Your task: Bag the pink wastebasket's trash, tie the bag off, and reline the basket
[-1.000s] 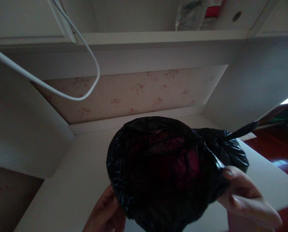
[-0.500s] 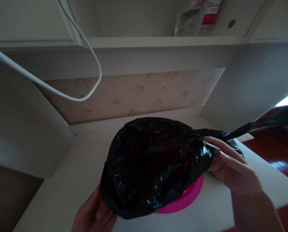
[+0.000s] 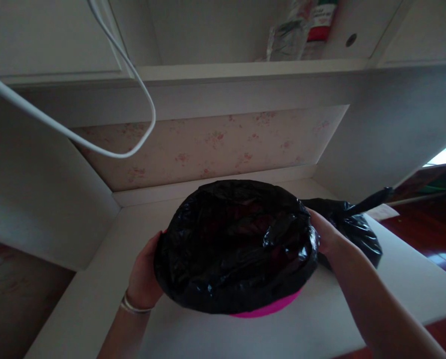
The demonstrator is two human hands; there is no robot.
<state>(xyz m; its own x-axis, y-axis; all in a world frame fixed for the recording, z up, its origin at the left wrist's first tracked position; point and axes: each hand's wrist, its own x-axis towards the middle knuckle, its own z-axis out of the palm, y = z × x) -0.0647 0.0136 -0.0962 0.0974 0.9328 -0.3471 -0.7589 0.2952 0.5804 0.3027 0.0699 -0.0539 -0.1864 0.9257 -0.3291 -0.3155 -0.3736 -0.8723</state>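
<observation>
A black garbage bag (image 3: 223,269) is stretched over the mouth of a pink bin (image 3: 268,308), its edge folded over the rim. Below the bag's front edge, a strip of pink wall shows. My left hand (image 3: 144,279), with bands on its wrist, holds the bag's left side against the bin. On the opposite side, my right hand (image 3: 322,234) presses the bag's right edge. Most fingertips are hidden behind the plastic.
A second, tied black bag (image 3: 361,234) stands on the white desktop (image 3: 193,336) to the right. Overhead, a white cable (image 3: 114,153) loops down at the left. An open cabinet shelf (image 3: 245,71) holds a clear plastic package and a red-and-white container.
The bag's mouth has become rounder and smoother around the rim. My left hand has moved up along the side, and my right hand has slid slightly left and behind the edge.
</observation>
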